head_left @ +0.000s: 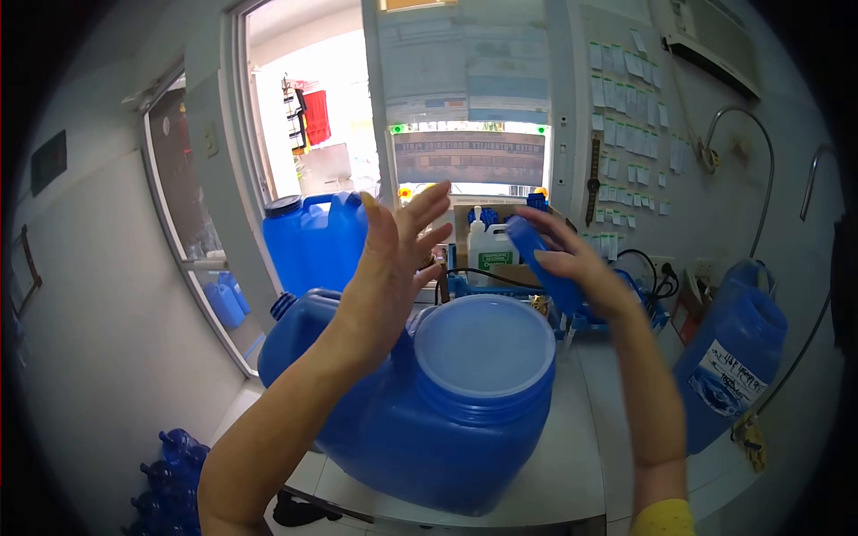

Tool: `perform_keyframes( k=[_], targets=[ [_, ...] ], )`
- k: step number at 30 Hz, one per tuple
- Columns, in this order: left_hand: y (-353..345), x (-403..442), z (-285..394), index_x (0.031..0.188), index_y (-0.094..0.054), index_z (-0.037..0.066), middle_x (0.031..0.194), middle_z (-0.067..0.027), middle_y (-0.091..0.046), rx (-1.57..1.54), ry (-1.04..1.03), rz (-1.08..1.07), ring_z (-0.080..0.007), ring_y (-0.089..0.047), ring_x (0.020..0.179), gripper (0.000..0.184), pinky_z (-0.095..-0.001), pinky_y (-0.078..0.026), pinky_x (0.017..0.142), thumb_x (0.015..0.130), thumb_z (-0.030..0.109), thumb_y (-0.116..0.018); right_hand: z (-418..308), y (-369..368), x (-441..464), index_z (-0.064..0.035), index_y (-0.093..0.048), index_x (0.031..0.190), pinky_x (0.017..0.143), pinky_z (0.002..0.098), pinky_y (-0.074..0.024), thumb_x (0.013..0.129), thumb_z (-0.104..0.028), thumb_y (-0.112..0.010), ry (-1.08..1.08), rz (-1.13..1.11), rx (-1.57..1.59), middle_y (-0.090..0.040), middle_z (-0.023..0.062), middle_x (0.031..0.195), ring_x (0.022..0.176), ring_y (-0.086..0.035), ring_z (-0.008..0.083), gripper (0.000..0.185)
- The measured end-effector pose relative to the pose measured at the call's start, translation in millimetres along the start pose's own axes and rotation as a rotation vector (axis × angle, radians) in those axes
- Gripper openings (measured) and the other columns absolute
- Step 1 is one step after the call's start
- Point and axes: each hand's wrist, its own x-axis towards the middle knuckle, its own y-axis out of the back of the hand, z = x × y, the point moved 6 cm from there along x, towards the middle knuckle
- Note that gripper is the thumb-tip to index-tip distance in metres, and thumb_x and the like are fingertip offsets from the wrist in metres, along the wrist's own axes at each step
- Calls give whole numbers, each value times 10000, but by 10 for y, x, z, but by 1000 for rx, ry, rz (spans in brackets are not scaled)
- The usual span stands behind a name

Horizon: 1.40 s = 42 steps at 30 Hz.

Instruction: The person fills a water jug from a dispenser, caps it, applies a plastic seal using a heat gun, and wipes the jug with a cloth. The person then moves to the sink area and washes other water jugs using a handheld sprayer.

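A big blue water jug (429, 456) lies on its side on the white counter. Its wide round mouth faces up, covered by a whitish translucent disc (485, 344), and screw threads show below the rim. A narrower capped spout (283, 305) sticks out at the jug's far left. My left hand (393, 259) is raised over the left part of the jug, fingers spread, holding nothing. Above and behind the mouth, my right hand (581, 263) grips a blue lid (547, 268) tilted on edge, apart from the jug. Its fingers are partly blurred.
Behind stand another blue container (313, 246), a white pump bottle (492, 246) and a blue crate (617, 313). A labelled blue jug (733, 357) stands on the right near a hose. Several small blue bottles (170, 482) are at the lower left.
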Motion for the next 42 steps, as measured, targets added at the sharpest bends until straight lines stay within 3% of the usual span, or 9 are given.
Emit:
perform_keyframes(
  k=[6,12,22,24,28,36,38,41,42],
  targets=[
    [245,-112,-28,1461,-248,159,1510,-171,-224,8,17,24,-358,-236,1389,949,-513,-189,1126,789,816,-121,-990,-894,-290,-178,-471,1367,1011,469,-399,626,-571,-711,199,-589,-542,-392,222,1395,1249,-421,410,872],
    [283,-233,45,1457,-255,149,1499,-161,-249,114,6,-59,-350,-252,1386,932,-500,-274,1099,802,807,-169,-895,-939,-353,-140,-487,1352,986,449,-427,622,-545,-726,144,-586,-697,-381,219,1399,1238,-430,401,869],
    [161,-533,280,1108,-554,45,1180,-137,-471,511,-357,-199,-261,-502,1121,278,-357,-420,948,953,273,-521,-998,-985,-378,-84,-516,1306,989,428,-418,702,-559,-676,220,-510,-742,-455,195,1305,1188,-480,354,786],
    [132,-583,339,1091,-567,42,1164,-139,-474,586,-391,-208,-262,-511,1093,279,-348,-424,937,955,281,-513,-1006,-925,-309,-69,-515,1300,980,425,-411,756,-598,-623,-78,-574,-741,-449,191,1330,1197,-476,332,767],
    [194,-649,493,1116,-559,57,1126,-139,-503,609,-502,-94,-267,-523,1067,266,-352,-435,916,935,250,-533,-1057,-350,41,-87,-500,1308,712,325,-511,868,-563,-519,-202,-147,-1297,-642,165,754,703,-659,257,648],
    [318,-612,515,1143,-557,69,1124,-133,-531,604,-536,-64,-264,-527,1086,287,-360,-413,935,926,255,-539,-830,-616,-287,-78,-518,1277,920,376,-472,906,-417,-545,-103,-336,-587,-596,175,1137,1107,-555,258,503],
    [513,-629,527,1144,-558,62,1115,-123,-547,634,-555,-11,-235,-525,1092,291,-340,-396,948,930,258,-537,-950,-595,-471,-80,-518,1265,879,368,-489,910,-374,-544,-213,-233,-655,-620,157,1050,1032,-591,252,462],
    [1044,-700,326,1107,-563,24,1083,-128,-556,618,-440,205,-237,-533,1047,327,-341,-405,917,936,301,-533,-1060,-192,-688,-66,-572,1150,494,209,-475,933,-335,-486,-326,-105,-362,-609,31,672,557,-593,74,356],
    [1290,-755,227,1077,-567,0,1056,-148,-554,610,-433,273,-272,-541,1010,350,-362,-421,885,928,316,-544,-1077,25,-699,-71,-575,1146,565,232,-498,942,-354,-471,-241,-86,-393,-625,46,737,632,-614,93,364]
  ],
)
